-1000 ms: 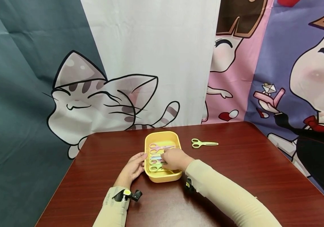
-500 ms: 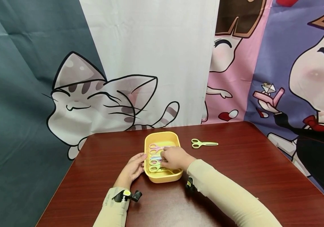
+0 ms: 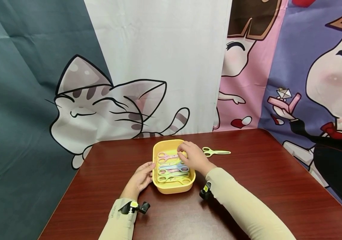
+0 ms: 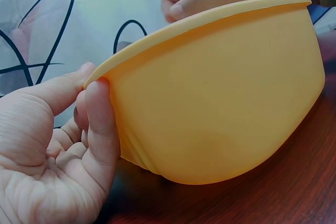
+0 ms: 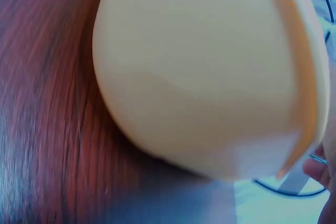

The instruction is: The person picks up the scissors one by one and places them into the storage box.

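A yellow plastic tray (image 3: pixel 173 190) sits on the table, holding several child-size scissors laid crosswise. Pink scissors (image 3: pixel 163 156) lie at the far side, blue scissors (image 3: pixel 184 168) in the middle, green scissors (image 3: pixel 163 172) and yellow scissors (image 3: pixel 185 181) nearer. My left hand (image 3: pixel 142 175) pinches the tray's left rim; the left wrist view shows thumb and fingers (image 4: pixel 100 108) on the edge. My right hand (image 3: pixel 193 156) hovers over the tray's far right side, fingers loosely bent, nothing visibly held. In the right wrist view the tray wall hides most of that hand.
Light green scissors (image 3: pixel 215 152) lie alone on the red-brown wooden table (image 3: pixel 105 186), right of the tray and partly behind my right hand. A printed cartoon cloth (image 3: pixel 171 66) hangs behind the table's far edge.
My right hand has lifted from among the scissors and moved right and away from me, uncovering the blue scissors' handles. My left hand stays on the rim.
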